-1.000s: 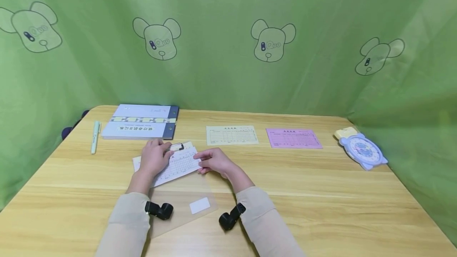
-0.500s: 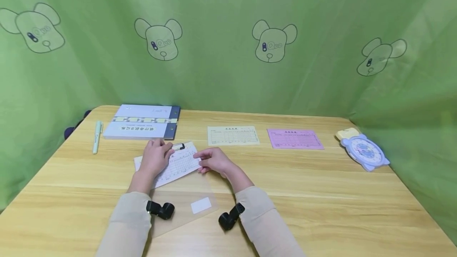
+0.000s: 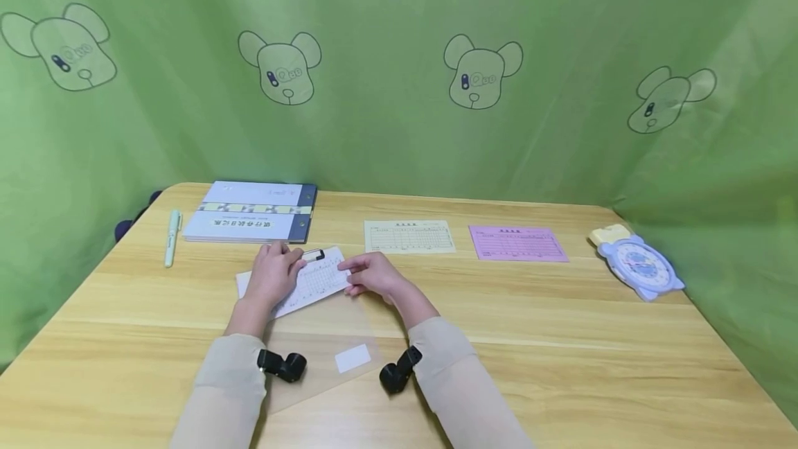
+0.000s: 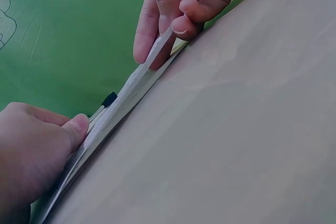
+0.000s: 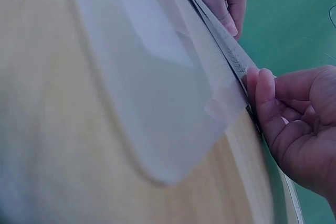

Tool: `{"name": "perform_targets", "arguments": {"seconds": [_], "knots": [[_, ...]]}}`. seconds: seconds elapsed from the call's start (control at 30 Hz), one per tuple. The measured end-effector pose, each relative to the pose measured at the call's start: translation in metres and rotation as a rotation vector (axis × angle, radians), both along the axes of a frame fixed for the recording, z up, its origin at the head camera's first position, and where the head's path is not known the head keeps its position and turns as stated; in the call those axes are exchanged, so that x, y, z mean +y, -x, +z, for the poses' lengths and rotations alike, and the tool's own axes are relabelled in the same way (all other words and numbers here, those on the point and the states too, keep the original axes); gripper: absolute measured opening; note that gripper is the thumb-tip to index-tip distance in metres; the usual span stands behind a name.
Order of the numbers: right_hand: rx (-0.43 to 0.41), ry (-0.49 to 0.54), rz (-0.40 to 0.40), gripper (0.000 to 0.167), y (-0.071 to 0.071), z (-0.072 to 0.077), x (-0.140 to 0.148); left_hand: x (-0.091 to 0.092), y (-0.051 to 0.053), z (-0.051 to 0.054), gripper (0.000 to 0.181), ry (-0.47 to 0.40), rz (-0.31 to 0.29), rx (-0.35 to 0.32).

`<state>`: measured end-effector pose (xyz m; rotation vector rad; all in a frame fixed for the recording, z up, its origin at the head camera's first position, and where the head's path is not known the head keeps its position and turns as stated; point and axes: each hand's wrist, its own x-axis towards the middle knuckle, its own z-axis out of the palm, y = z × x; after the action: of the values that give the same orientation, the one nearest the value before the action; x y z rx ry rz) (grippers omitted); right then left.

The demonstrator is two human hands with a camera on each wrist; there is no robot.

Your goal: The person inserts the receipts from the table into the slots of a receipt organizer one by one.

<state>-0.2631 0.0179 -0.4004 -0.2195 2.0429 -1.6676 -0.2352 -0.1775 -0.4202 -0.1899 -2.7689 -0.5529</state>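
Note:
In the head view a clear plastic clipboard (image 3: 324, 345) with a white label lies before me, its far edge bearing a wire clip (image 3: 314, 255) with a black end. My left hand (image 3: 272, 276) grips this clip, thumb pressed on it. A white printed form (image 3: 321, 279) lies at the clip, partly covered by the left hand. Its right edge is pinched between the thumb and fingers of my right hand (image 3: 374, 274). Seen edge-on in the left wrist view, the form (image 4: 123, 95) stands slightly off the board. The right wrist view shows the clipboard's rounded corner (image 5: 163, 174).
Behind the left hand lies a bound ledger (image 3: 249, 212), with a mint green pen (image 3: 172, 238) beside it. A pale green form (image 3: 409, 236) and a pink form (image 3: 519, 243) lie farther back. A blue toy clock (image 3: 642, 267) and a yellow block (image 3: 609, 233) sit at right.
The white form has slid slightly away from me, toward the clip, and its lower edge sits higher on the clipboard. The right hand has moved up a little; the left hand keeps its hold.

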Motion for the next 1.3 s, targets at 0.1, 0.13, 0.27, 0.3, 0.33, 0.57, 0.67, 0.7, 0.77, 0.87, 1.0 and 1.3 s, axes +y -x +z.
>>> {"name": "perform_targets", "arguments": {"seconds": [0.1,0.13,0.27,0.3,0.33,0.57,0.67,0.7,0.77,0.87,1.0,1.3], "knots": [[-0.008,0.001,-0.003,0.029,0.002,0.0,-0.001,0.0,0.0,0.0,0.029,-0.004,0.004,-0.003],[-0.01,0.0,-0.003,0.029,0.003,-0.001,-0.001,0.0,0.0,0.0,0.029,-0.006,0.004,-0.003],[-0.004,-0.009,0.0,0.029,0.005,-0.002,-0.002,0.0,0.001,-0.001,0.03,-0.008,0.003,-0.003],[-0.003,-0.01,0.0,0.029,0.006,-0.002,-0.002,0.0,0.001,-0.001,0.03,-0.01,0.004,-0.002],[-0.001,-0.011,0.001,0.029,0.006,-0.002,-0.002,-0.001,0.001,-0.001,0.03,-0.011,0.004,-0.002],[0.005,-0.009,-0.002,0.029,0.006,-0.001,-0.004,-0.001,0.001,-0.001,0.029,-0.018,-0.001,0.015],[0.01,-0.015,-0.002,0.029,0.006,-0.001,-0.004,-0.001,0.001,-0.002,0.03,-0.02,0.001,0.008],[0.012,-0.019,-0.001,0.029,0.007,-0.001,-0.004,-0.001,0.001,-0.002,0.03,-0.018,0.002,0.005],[0.018,-0.026,0.001,0.029,0.007,-0.001,-0.004,-0.001,0.001,-0.002,0.03,-0.02,0.003,0.003],[0.022,-0.031,0.003,0.029,0.008,-0.001,-0.004,0.0,0.002,-0.002,0.03,-0.018,0.0,0.007],[0.025,-0.028,0.009,0.029,0.007,0.0,-0.003,0.0,0.002,-0.002,0.03,-0.02,-0.002,0.016],[0.047,-0.014,0.086,0.024,0.0,0.004,0.009,-0.001,0.001,-0.003,0.032,-0.041,0.021,0.009]]}}
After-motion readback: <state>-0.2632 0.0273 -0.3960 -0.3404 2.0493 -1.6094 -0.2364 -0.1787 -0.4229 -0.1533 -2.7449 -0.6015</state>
